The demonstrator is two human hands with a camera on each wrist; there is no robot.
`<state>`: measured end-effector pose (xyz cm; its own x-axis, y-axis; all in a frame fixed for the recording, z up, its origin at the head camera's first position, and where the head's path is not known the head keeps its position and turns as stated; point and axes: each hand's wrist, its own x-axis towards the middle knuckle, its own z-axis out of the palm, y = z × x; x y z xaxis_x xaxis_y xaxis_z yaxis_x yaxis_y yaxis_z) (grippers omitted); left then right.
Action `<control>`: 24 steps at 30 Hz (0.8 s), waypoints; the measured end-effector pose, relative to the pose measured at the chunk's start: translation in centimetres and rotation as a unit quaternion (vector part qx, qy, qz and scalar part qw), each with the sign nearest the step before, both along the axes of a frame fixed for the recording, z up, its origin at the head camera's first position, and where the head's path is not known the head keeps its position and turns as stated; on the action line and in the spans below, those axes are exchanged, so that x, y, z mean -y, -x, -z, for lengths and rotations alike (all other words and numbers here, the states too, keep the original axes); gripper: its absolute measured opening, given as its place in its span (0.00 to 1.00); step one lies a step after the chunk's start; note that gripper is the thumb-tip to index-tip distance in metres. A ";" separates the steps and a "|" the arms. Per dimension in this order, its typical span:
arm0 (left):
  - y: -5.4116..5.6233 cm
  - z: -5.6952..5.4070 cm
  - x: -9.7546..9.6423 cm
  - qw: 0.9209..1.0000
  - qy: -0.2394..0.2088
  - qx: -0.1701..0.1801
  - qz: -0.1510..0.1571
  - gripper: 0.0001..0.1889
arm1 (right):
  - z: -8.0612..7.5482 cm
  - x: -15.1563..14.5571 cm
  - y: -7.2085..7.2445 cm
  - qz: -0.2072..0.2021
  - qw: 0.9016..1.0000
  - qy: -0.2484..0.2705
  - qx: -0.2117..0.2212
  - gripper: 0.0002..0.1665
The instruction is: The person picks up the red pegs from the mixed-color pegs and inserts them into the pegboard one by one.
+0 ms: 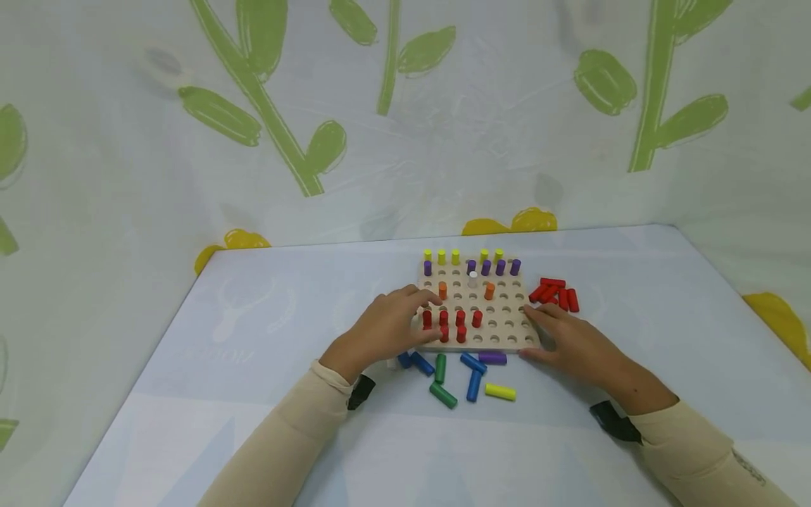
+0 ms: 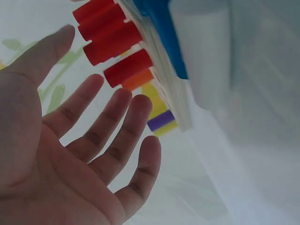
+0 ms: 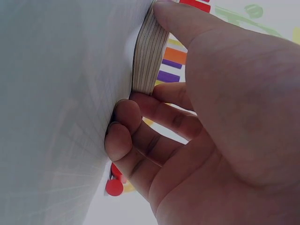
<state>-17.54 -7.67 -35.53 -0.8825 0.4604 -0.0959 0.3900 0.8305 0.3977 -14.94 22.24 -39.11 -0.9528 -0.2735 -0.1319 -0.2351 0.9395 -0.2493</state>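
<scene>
A wooden pegboard [image 1: 500, 338] lies on the table, with yellow, purple, white, orange and red pegs standing in its holes. Over its left side hovers my left hand [image 1: 389, 327], fingers spread and nothing in them. In the left wrist view, the left palm [image 2: 70, 178] faces up beside the standing red pegs [image 2: 112, 44]. My right hand [image 1: 573, 345] grips the board's near right corner, thumb at the front and fingers bent along the right side. The right wrist view has the thumb [image 3: 187, 21] and fingertips against the board's layered edge [image 3: 150, 56].
Loose blue, green, purple and yellow pegs, among them a green peg [image 1: 443, 395] and a yellow peg [image 1: 500, 392], lie in front of the board. Several loose red pegs [image 1: 563, 299] are heaped to its right. A printed cloth [image 1: 494, 141] hangs behind the white table [image 1: 285, 422].
</scene>
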 end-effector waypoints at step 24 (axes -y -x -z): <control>1.1 2.4 1.1 0.996 0.003 0.092 -0.004 0.36 | -3.6 -3.2 2.3 0.024 0.994 0.051 -0.088 0.23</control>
